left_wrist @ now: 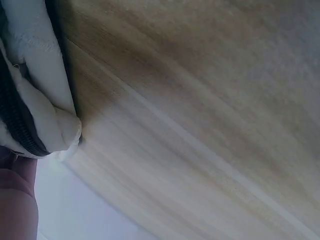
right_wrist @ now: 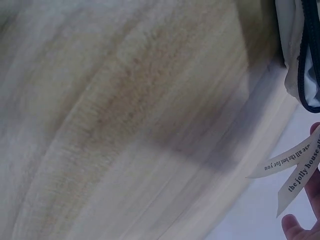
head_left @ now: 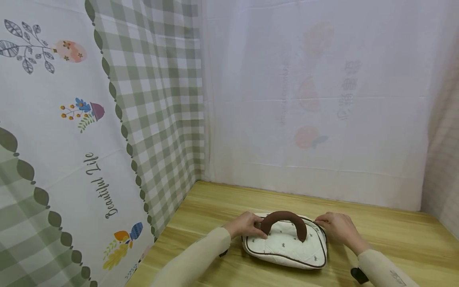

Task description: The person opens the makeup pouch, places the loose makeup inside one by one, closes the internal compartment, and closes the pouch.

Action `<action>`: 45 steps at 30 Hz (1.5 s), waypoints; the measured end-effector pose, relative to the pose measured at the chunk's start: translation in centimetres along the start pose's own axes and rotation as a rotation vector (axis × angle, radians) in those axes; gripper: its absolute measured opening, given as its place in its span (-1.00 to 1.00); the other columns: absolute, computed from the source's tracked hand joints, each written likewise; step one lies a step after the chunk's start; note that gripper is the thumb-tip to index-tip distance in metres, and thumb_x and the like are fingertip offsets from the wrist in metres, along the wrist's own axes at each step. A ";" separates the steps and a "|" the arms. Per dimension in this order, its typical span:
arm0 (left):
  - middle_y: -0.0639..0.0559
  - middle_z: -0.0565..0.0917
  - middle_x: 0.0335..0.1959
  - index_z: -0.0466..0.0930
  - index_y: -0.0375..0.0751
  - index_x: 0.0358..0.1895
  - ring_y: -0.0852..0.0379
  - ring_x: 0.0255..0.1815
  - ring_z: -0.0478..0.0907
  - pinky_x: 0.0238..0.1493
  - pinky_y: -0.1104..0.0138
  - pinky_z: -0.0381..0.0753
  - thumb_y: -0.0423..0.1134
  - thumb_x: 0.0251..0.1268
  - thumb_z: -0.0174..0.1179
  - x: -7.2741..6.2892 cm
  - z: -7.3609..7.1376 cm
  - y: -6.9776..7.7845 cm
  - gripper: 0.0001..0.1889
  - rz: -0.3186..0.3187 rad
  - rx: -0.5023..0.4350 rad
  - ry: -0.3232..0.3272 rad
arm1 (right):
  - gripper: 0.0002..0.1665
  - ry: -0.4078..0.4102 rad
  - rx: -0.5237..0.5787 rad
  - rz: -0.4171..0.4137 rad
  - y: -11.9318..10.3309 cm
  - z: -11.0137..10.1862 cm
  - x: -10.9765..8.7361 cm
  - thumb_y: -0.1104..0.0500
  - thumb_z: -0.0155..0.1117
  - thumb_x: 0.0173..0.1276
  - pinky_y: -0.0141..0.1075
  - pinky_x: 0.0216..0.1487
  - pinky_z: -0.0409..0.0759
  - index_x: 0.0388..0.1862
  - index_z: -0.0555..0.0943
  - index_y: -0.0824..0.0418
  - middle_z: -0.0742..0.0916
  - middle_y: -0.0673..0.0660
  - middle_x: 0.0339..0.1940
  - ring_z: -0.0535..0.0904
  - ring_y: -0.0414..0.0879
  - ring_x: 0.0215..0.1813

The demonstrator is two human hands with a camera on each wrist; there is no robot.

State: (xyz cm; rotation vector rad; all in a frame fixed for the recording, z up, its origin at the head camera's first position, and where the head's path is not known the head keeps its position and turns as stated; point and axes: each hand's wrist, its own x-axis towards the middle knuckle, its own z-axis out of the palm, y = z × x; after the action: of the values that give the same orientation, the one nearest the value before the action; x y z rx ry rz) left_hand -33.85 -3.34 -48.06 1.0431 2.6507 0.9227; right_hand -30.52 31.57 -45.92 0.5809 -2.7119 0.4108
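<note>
A small white quilted zip bag (head_left: 281, 250) with dark piping and a tiny printed motif sits on the wooden table. Its brown padded handle (head_left: 283, 215) arches upward. At the bag's left end my left hand (head_left: 244, 225) grips the fabric, thumb on the near side by the handle's base. My right hand (head_left: 340, 229) is at the far right corner. There its fingers pinch a cream printed ribbon (right_wrist: 300, 167), seen in the right wrist view; the fingertips are partly cut off. A dark zipper (left_wrist: 19, 117) shows along the bag in the left wrist view.
The wood-grain table (head_left: 391, 235) extends around the bag. A white cloth (head_left: 251, 99) hangs behind it, and a green-checked, printed cloth (head_left: 157, 99) hangs on the left. Another pale cloth (head_left: 444, 159) closes the right side.
</note>
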 end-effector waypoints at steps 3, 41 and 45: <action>0.32 0.74 -0.21 0.78 0.02 -0.15 0.47 -0.23 0.55 -0.12 0.52 0.51 -0.05 0.08 0.51 0.1 0.3 -0.2 -0.74 -0.024 -0.039 0.004 | -0.94 0.016 -0.009 -0.011 0.0 -0.1 -0.2 0.18 0.41 0.26 -0.05 -0.29 0.57 -0.35 0.79 0.03 0.73 -0.12 -0.42 0.68 -0.05 -0.33; 0.34 0.71 -0.30 0.75 -0.02 -0.18 0.47 -0.24 0.55 -0.14 0.52 0.52 -0.07 0.16 0.45 -0.5 1.2 -0.2 -0.79 -0.033 -0.075 0.083 | -0.93 -0.109 0.107 0.071 -1.0 -2.3 -8.3 0.12 0.39 0.31 -0.26 -0.30 0.57 -0.38 0.76 0.03 0.76 -0.07 -0.37 0.60 -0.35 -0.28; 0.35 0.71 -0.29 0.75 -0.03 -0.13 0.47 -0.23 0.54 -0.13 0.51 0.52 -0.07 0.16 0.45 -0.5 1.3 -0.2 -0.75 -0.042 -0.072 0.092 | -0.92 -0.109 0.167 0.056 -1.7 -2.1 -9.2 0.15 0.38 0.31 -0.26 -0.29 0.59 -0.35 0.76 0.11 0.76 -0.09 -0.40 0.59 -0.37 -0.28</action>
State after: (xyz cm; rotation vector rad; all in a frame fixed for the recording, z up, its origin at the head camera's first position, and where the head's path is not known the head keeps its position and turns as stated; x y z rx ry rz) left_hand -33.12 -3.18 -49.25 0.9478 2.6793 1.0734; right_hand -21.31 33.92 -47.16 0.5886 -2.8211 0.6426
